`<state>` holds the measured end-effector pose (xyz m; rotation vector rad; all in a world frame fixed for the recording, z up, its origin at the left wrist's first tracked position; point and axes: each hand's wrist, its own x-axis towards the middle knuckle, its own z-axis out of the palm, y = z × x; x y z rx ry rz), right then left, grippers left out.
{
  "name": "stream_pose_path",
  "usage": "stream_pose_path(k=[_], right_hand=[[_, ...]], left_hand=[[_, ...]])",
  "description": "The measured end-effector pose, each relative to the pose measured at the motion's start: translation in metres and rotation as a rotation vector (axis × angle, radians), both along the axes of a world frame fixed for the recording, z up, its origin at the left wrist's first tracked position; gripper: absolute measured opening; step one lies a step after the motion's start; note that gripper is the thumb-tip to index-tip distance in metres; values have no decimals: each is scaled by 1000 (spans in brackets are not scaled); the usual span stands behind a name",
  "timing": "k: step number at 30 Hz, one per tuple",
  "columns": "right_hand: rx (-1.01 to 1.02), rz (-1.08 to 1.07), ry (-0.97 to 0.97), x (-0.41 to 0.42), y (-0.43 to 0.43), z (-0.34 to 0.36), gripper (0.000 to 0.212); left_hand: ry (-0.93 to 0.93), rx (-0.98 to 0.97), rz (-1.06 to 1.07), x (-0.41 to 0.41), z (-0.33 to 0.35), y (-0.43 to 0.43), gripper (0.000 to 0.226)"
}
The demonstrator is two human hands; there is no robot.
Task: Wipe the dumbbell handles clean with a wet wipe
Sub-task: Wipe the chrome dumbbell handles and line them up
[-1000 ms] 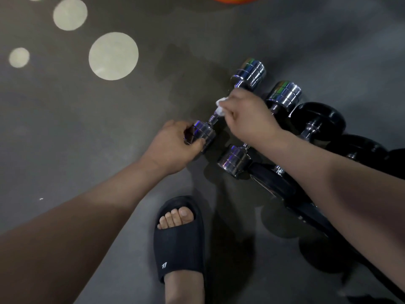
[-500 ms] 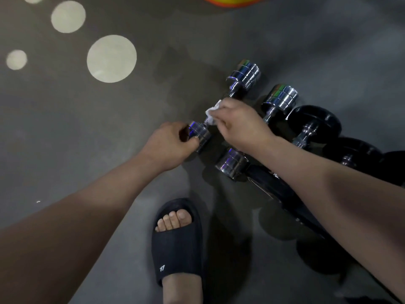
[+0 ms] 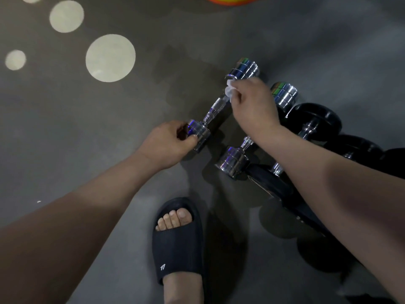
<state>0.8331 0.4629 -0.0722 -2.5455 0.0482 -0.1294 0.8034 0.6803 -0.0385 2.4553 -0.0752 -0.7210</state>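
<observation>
7 o'clock end of shiny chrome dumbbell (image 3: 215,106) gripped by L hand (image 3: 167,143); white wet wipe (image 3: 229,92), mostly hidden, pinched at handle's 1 o'clock end by R hand (image 3: 255,104).

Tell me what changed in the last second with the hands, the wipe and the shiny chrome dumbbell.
The right hand, pinching the crumpled white wet wipe, slid it along the knurled handle of the shiny chrome dumbbell, from beside the near head to the far head, baring it. Unchanged: the left hand grips the near head; the second chrome dumbbell, black dumbbells and black slide sandal lie as before.
</observation>
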Motion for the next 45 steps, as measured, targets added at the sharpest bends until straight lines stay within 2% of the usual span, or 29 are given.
stream_pose_path(k=[4, 6, 9, 12, 14, 16, 18, 21, 25, 32, 36, 40, 43, 45], right_hand=[[38, -12, 62, -5, 7, -10, 32], [92, -5, 35, -10, 11, -11, 27], [142, 220, -31, -24, 19, -9, 19], [179, 316, 94, -33, 23, -6, 15], [333, 123, 166, -24, 23, 1, 13], [607, -156, 278, -10, 18, 8, 19], [756, -360, 360, -2, 13, 7, 13], [504, -395, 316, -4, 12, -3, 13], [295, -300, 179, -9, 18, -4, 12], [230, -127, 137, -18, 19, -6, 19], [253, -162, 92, -10, 12, -1, 16], [298, -128, 139, -17, 18, -7, 23], [268, -13, 179, -25, 20, -10, 43], [203, 28, 122, -23, 18, -10, 39]], left_hand=[[14, -9, 15, 0, 2, -1, 56], [21, -8, 16, 0, 1, 0, 48], [32, -9, 20, 2, 1, 1, 40], [34, -2, 22, 1, 1, 0, 28], [40, -10, 23, 0, 3, 0, 36], [40, -14, 18, -1, 7, -1, 50], [40, -5, 21, -1, 8, -1, 46], [33, 24, 13, 0, 7, -1, 29], [39, 26, 20, 0, 9, -1, 30], [52, 38, 22, 0, 11, -1, 30], [62, 12, 57, -2, 10, -1, 32], [78, -37, 111, -5, 15, -2, 51], [75, -30, 99, -3, 15, -1, 33], [60, -16, 89, -2, 16, -2, 29]])
